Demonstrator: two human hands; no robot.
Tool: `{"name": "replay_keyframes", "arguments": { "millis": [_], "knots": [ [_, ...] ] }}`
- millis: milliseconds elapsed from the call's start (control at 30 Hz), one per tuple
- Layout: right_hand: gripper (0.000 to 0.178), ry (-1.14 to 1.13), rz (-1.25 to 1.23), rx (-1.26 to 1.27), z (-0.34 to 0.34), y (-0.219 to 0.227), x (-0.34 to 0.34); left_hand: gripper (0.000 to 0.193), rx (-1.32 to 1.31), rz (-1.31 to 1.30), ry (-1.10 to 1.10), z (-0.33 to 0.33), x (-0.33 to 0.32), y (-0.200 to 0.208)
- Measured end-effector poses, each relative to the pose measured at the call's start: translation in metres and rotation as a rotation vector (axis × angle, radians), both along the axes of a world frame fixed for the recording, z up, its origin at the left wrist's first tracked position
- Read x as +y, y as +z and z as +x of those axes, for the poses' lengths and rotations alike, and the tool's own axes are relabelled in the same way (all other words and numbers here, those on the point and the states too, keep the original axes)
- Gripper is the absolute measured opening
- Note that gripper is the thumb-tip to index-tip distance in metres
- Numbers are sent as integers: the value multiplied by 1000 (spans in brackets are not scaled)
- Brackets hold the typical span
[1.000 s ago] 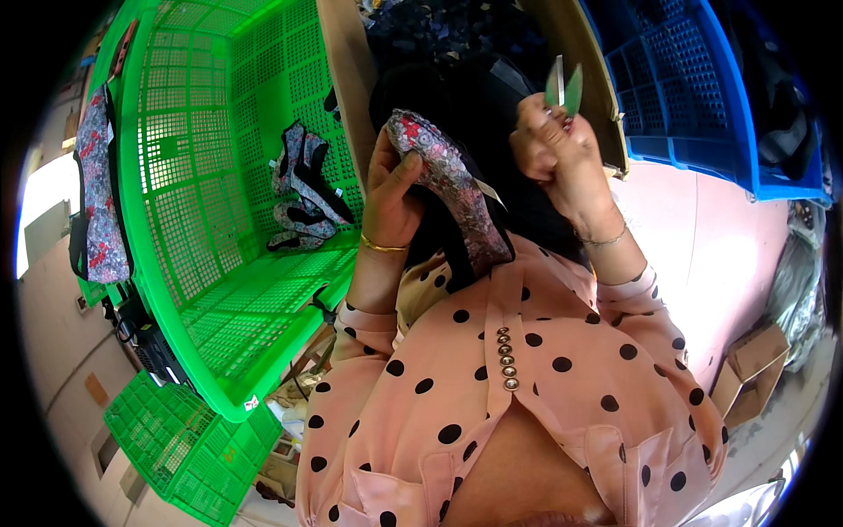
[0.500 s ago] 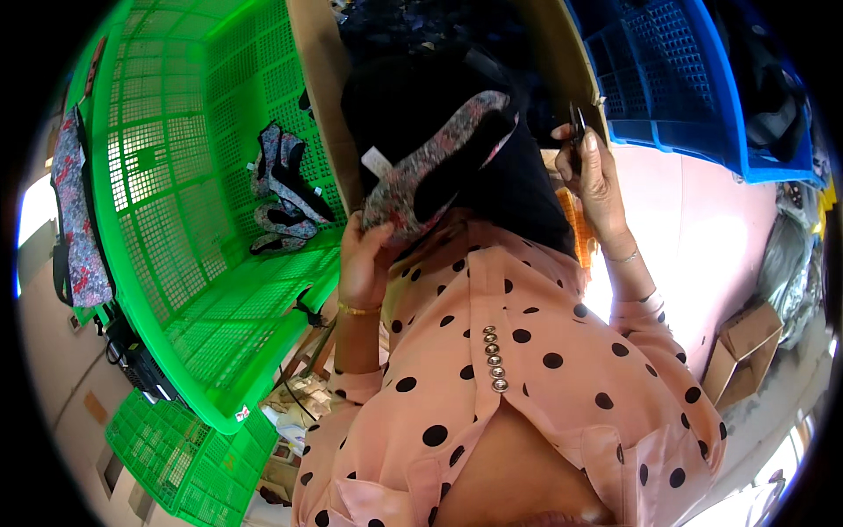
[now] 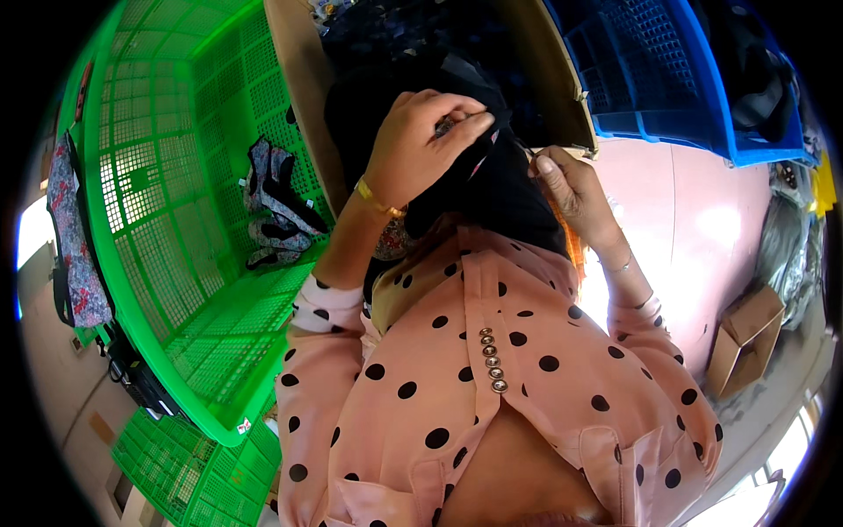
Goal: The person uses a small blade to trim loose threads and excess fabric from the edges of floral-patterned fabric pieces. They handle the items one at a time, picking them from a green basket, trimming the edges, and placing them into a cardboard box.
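My left hand is closed in a pinch on one end of a floral fabric piece with black backing, which lies over my dark-clad lap. The hand and wrist cover most of the piece; its grey and red print shows below the wrist. To the right, my right hand is closed around small dark thread snips, mostly hidden by the fingers. Their tip is near the dark edge of the fabric; whether they touch cannot be made out.
At left, a green plastic crate holds several similar floral pieces. An open cardboard box with dark contents lies ahead. A blue crate stands at far right, and a small cardboard box lies below it.
My left hand has moved up and right to the far end of the floral piece, now covering it. My right hand has lowered slightly and moved left, bringing the snips toward the fabric.
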State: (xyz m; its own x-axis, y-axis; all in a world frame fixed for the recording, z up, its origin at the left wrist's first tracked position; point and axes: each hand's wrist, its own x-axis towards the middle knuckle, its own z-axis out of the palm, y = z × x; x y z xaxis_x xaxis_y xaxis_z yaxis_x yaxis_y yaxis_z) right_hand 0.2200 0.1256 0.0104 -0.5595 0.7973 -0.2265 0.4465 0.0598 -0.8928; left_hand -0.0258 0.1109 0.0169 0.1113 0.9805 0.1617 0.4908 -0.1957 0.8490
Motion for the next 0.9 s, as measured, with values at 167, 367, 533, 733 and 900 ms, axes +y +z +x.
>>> {"name": "replay_keyframes", "arguments": {
  "millis": [167,367,533,733,900],
  "knots": [
    [41,13,-20,-39,-8,0,-3,21,-313,-393,-108,1,24,-6],
    [38,-8,20,-8,-25,2,2,17,-441,-527,-161,-10,35,4],
    [35,12,184,25,-38,0,10,19,-438,-526,-166,-11,35,8],
    [34,44,277,-149,-42,5,14,18,-414,-457,-172,-9,34,7],
    [37,54,273,-106,-45,4,17,17,-368,-358,-130,-9,34,1]
  ]
}}
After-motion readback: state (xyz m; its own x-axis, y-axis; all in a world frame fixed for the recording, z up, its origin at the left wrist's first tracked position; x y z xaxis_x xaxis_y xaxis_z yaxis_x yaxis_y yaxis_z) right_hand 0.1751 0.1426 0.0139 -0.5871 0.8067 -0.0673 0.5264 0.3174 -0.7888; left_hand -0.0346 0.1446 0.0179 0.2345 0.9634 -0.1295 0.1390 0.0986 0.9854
